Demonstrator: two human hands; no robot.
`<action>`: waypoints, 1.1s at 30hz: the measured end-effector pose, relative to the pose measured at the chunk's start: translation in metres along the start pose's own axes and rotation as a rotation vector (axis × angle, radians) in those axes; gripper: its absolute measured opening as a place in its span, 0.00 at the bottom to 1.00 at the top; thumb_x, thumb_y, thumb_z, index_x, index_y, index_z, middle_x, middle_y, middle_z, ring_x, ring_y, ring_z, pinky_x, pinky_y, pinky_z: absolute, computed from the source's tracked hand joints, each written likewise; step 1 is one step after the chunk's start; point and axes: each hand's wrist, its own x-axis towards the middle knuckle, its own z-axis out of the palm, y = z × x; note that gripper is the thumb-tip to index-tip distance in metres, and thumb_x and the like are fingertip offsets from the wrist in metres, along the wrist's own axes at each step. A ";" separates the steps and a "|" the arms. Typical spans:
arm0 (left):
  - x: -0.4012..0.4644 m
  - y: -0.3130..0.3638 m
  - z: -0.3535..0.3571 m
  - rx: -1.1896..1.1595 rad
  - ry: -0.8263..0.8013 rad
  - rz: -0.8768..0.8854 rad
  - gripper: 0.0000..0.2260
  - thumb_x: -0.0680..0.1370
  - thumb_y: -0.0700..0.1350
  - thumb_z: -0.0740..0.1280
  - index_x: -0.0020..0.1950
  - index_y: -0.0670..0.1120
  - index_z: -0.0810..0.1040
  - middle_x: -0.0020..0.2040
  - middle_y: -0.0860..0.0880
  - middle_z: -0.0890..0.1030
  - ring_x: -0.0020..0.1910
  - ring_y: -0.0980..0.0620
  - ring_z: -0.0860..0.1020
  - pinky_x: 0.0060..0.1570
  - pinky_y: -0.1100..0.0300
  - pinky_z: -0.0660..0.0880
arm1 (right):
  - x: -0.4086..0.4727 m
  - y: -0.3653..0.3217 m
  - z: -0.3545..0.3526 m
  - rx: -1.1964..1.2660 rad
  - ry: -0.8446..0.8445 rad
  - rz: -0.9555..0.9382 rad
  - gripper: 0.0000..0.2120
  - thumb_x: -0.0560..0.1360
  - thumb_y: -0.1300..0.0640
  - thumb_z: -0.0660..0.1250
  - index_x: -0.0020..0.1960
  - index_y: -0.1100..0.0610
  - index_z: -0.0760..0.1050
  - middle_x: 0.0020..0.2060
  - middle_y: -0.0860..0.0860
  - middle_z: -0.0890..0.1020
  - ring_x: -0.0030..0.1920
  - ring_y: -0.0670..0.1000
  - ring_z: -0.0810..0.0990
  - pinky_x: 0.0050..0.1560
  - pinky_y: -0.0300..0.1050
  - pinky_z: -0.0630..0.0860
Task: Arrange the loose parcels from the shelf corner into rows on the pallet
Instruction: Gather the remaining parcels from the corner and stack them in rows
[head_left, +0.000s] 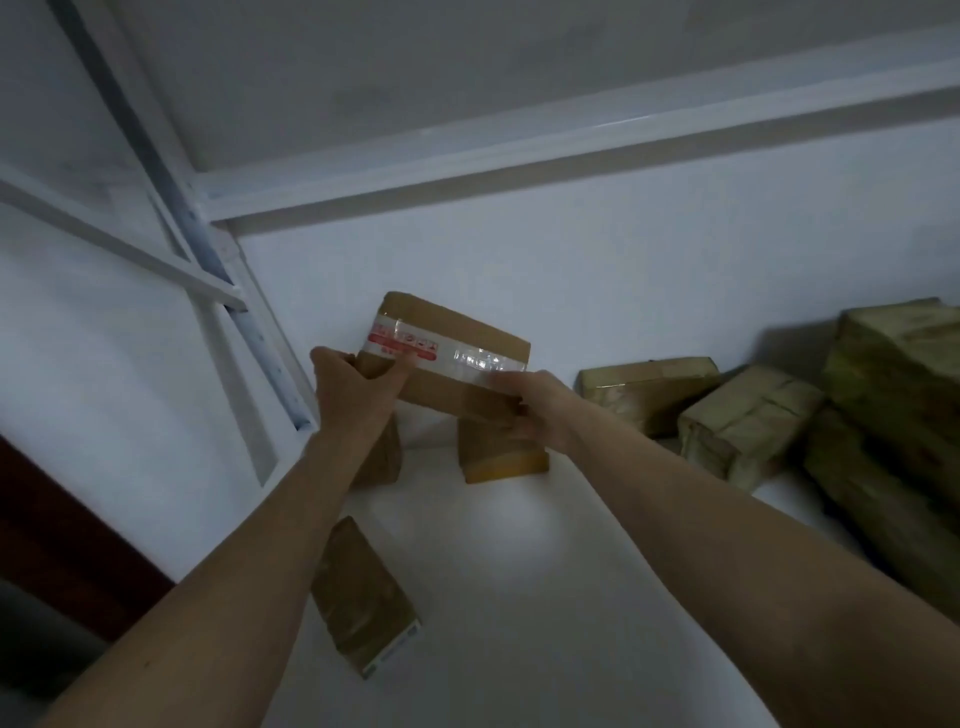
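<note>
1. Head view: white shelf board has bare room in the middle; white metal upright hems the left corner, greenish wrapped bundles crowd the right.
2. Brown taped cardboard parcel sits raised in the corner above smaller brown parcels.
3. Left hand grips its left end, right hand its right end.

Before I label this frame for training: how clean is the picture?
Head view: dim overall, with one bright pool of light on the shelf; right hand motion-blurred, glare on the taped box; wide-angle lens bends the shelf beams.
</note>
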 end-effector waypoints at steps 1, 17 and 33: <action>-0.005 0.004 0.001 -0.018 0.009 0.010 0.30 0.67 0.56 0.77 0.57 0.43 0.64 0.51 0.47 0.74 0.50 0.49 0.78 0.44 0.61 0.76 | -0.009 -0.004 -0.004 -0.031 0.015 -0.020 0.28 0.73 0.54 0.71 0.67 0.63 0.65 0.59 0.61 0.77 0.53 0.58 0.80 0.49 0.53 0.81; -0.179 0.161 0.088 -0.221 -0.220 0.354 0.35 0.62 0.49 0.81 0.62 0.49 0.65 0.60 0.47 0.73 0.56 0.52 0.75 0.48 0.69 0.72 | -0.223 -0.093 -0.172 -0.100 0.421 -0.447 0.30 0.74 0.32 0.56 0.65 0.52 0.68 0.57 0.52 0.76 0.57 0.53 0.75 0.63 0.57 0.71; -0.435 0.340 0.214 -0.359 -0.535 0.482 0.34 0.63 0.53 0.80 0.58 0.48 0.62 0.58 0.48 0.72 0.52 0.54 0.73 0.38 0.71 0.67 | -0.479 -0.116 -0.416 -0.069 0.878 -0.636 0.23 0.74 0.40 0.58 0.64 0.52 0.72 0.57 0.52 0.76 0.56 0.54 0.74 0.61 0.56 0.72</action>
